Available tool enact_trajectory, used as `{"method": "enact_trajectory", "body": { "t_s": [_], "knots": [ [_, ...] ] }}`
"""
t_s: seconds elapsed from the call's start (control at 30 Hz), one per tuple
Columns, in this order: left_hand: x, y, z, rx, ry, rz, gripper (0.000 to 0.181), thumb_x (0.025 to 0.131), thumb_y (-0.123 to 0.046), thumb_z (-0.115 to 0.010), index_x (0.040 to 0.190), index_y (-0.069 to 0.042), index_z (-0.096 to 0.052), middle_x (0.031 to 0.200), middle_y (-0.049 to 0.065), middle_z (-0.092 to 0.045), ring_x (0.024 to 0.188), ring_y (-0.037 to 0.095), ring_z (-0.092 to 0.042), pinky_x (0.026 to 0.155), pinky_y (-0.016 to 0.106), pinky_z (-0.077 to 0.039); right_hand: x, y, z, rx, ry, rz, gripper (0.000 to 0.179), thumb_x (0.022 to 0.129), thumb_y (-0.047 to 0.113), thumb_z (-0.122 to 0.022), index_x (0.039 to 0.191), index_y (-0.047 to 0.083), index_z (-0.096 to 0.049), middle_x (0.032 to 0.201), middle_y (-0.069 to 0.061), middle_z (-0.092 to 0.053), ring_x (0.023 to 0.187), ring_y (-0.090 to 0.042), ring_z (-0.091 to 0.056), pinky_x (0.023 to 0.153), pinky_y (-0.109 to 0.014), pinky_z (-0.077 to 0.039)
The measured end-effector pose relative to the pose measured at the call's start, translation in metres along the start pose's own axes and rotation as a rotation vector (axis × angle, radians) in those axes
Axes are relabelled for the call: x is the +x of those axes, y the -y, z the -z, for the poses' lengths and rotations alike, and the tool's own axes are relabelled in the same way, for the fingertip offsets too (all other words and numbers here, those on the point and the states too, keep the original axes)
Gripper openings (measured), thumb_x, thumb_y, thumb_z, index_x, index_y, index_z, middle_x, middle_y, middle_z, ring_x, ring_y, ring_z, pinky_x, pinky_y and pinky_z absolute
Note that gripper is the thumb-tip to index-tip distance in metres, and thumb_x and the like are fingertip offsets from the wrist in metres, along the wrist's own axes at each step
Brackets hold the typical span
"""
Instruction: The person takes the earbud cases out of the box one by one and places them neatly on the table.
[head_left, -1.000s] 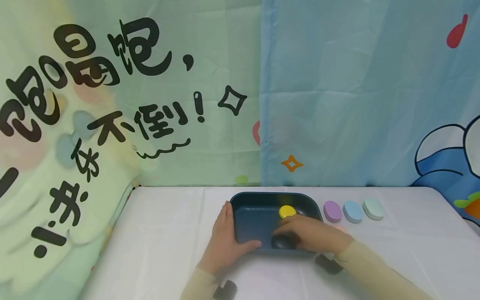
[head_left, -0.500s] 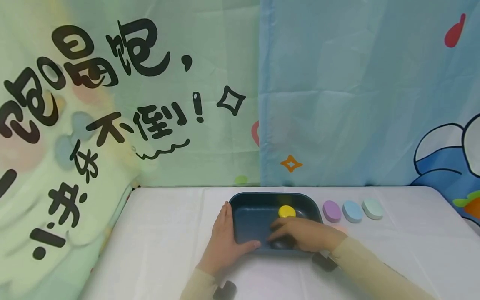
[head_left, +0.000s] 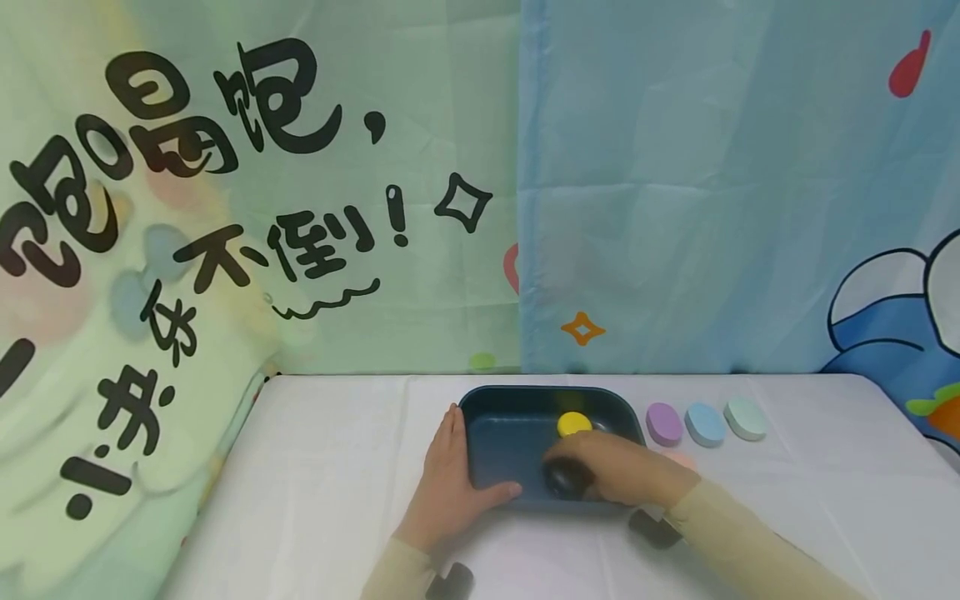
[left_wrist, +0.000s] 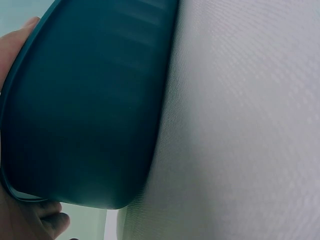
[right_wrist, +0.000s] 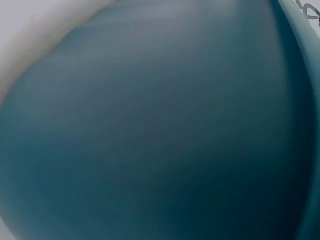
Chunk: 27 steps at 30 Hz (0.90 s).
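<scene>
Backdrop (head_left: pixel 420 300) reads "不倒!"; right grip (head_left: pixel 611 468) holds dark object (head_left: pixel 567 481) inside tray (head_left: pixel 506 450).

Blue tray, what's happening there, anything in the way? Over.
Left hand touching left side of blue tray. Right hand inside, grip unclear. Yellow disc inside, just beyond right hand. Right hand blocks some of the view.

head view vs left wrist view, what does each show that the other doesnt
Only head: the right hand inside the tray, the yellow disc in it, the purple disc, blue disc and mint disc to its right, part of a pinkish piece, and the black lettering.

Only left wrist: a close look at the tray's outer wall, down to where it meets the cloth.

Both: the tray, the left hand against it and the white cloth.
</scene>
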<state>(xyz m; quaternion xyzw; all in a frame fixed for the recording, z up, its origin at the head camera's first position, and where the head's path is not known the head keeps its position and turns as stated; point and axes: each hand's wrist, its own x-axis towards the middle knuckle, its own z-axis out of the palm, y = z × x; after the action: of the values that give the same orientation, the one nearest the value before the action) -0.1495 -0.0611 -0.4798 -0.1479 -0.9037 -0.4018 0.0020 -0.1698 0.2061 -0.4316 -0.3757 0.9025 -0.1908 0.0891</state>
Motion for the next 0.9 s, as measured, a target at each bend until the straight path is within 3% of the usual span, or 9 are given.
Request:
{"method": "enact_trajectory", "body": {
  "t_s": [0.43,0.7,0.9],
  "knots": [
    [-0.001,-0.001,0.001,-0.005,-0.002,0.0,0.125,0.078,-0.061,-0.078,0.159,0.004,-0.009,0.166,0.023,-0.009,0.152,0.039,-0.011,0.119,0.055,-0.023,-0.006,-0.002,0.004,0.004,-0.043,-0.01,0.059,0.073,-0.002,-0.085,0.126,0.017,-0.067,0.124,0.005,-0.067,0.117,-0.026,-0.06,0.102,-0.051,-0.047],
    [0.0,0.001,-0.001,0.001,-0.001,0.005,0.126,0.077,-0.063,-0.077,0.159,0.003,-0.009,0.166,0.021,-0.009,0.152,0.038,-0.011,0.119,0.054,-0.023,-0.014,-0.003,0.007,0.017,-0.087,-0.061,0.056,0.076,0.001,-0.083,0.128,0.014,-0.067,0.13,-0.005,-0.064,0.123,-0.032,-0.057,0.103,-0.054,-0.045],
    [0.001,0.002,-0.002,-0.003,-0.002,0.01,0.125,0.078,-0.064,-0.076,0.16,0.002,-0.009,0.167,0.019,-0.008,0.153,0.037,-0.011,0.119,0.055,-0.023,-0.021,-0.004,0.01,-0.01,-0.149,-0.056,0.057,0.076,0.001,-0.083,0.13,0.014,-0.066,0.131,-0.006,-0.063,0.123,-0.032,-0.056,0.101,-0.053,-0.047]
  ]
}}
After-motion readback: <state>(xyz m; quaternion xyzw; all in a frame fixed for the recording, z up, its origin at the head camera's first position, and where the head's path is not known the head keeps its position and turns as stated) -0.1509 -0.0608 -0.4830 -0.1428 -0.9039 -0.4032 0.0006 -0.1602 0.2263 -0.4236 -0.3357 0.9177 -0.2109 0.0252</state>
